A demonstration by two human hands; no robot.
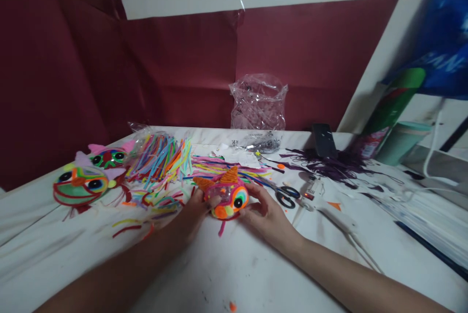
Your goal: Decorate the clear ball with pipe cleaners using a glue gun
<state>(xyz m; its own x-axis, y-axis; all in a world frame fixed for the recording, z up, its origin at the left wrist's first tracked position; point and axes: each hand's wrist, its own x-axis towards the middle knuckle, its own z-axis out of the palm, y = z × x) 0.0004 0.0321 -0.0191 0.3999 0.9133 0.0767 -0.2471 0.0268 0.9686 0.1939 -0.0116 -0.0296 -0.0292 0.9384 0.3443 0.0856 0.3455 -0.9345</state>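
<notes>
A pipe-cleaner animal head [234, 193] in pink and orange, with pointed orange ears and a big round eye, is held at the middle of the table. My left hand [199, 208] grips its left side, thumb across the front and covering the other eye. On its right side, my right hand [265, 213] has its fingers curled against the edge. A short pink strand hangs below it. Black-handled scissors [287, 196] lie just beyond my right hand. Further right rests a white glue gun [329, 210] with a small red light.
Two finished-looking pipe-cleaner heads [82, 186] sit at the left. Colourful pipe cleaners [157, 157] spread across the back left. Dark purple strands [332, 164] lie under a phone [324, 140]. A clear plastic bag [259, 103] stands behind; a green cup [407, 142] is at right.
</notes>
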